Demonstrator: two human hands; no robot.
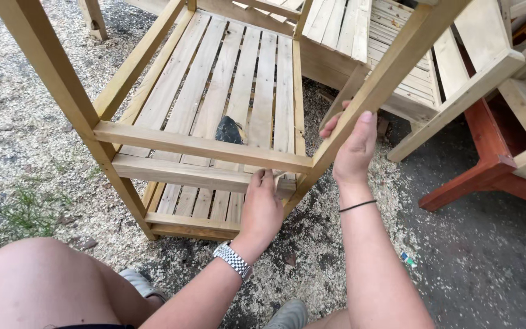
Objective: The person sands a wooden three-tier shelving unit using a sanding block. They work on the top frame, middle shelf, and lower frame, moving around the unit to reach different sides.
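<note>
Steady the rack (pixel 214 91) by keeping the right hand (pixel 353 152) clamped round its leg (pixel 391 67) while the left hand (pixel 262 207) (fingers together) presses its rail (pixel 190 173) squarely.

There was one view only, from a camera worn on the person's head. It looked steeply down and forward, past a bare knee (pixel 38 280) at the lower left, onto the ground (pixel 13 122) of gravel and sawdust. It sat close, within arm's reach of a wooden shelf frame (pixel 202 146) that filled the upper middle. Both forearms entered from the bottom edge. More wooden furniture (pixel 488 91) crossed the upper right corner.
</note>
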